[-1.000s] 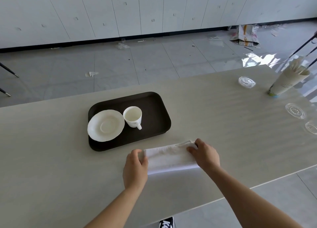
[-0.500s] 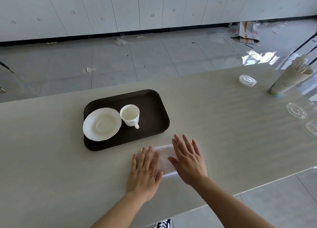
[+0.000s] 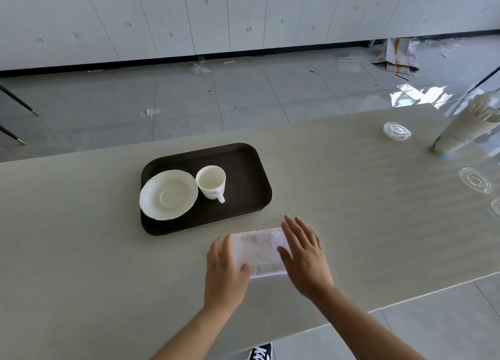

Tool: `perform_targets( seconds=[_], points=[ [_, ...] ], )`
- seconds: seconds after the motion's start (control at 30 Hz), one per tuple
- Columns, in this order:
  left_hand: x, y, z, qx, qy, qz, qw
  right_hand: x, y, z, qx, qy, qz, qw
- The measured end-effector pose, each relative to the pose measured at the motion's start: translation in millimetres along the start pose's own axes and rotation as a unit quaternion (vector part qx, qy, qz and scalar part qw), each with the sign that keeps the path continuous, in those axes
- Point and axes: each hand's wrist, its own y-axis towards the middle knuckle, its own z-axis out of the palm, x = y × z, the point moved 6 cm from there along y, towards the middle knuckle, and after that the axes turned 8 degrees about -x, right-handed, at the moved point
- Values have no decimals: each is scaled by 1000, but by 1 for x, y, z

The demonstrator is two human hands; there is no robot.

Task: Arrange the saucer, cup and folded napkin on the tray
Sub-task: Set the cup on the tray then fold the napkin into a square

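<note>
The saucer (image 3: 168, 194) and cup (image 3: 211, 182) already sit on the tray (image 3: 244, 170), while the left hand (image 3: 225, 271) and right hand (image 3: 304, 254), both spread flat, press the napkin (image 3: 259, 251) lying on the table (image 3: 351, 197), not yet placed

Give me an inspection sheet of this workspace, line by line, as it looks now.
Surface: pale table.
Job's things: saucer and cup side by side on dark tray; napkin flat on table, off the tray.
Clutter: clear lids, paper cup stack.
Grippers: left hand and right hand open, flat on napkin ends.
Cables: nothing seen.
Surroundings: littered tile floor, white cabinets.
</note>
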Motion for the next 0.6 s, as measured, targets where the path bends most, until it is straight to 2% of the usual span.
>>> perform_targets(
  seconds=[0.07, 0.17, 0.27, 0.33, 0.43, 0.53, 0.6],
  points=[
    [6, 1, -9, -26, -64, -122, 990, 10, -7, -3, -30, 164, 91, 982],
    [11, 5, -10, -8, -101, -271, 957, 25, -15, 14, 29, 403, 261, 877],
    [14, 5, -6, 13, -134, -324, 936, 35, -17, 25, 35, 485, 330, 809],
    [17, 6, -3, 16, -168, -358, 918, 39, -20, 30, 49, 496, 343, 796],
    [20, 10, 2, 24, -207, -391, 897, 40, -24, 34, 66, 493, 348, 795],
    [16, 12, 5, 45, -202, -383, 900, 38, -23, 31, 69, 508, 360, 780],
    [15, 11, 6, 45, -199, -382, 902, 37, -23, 25, 62, 508, 356, 782]
  ],
)
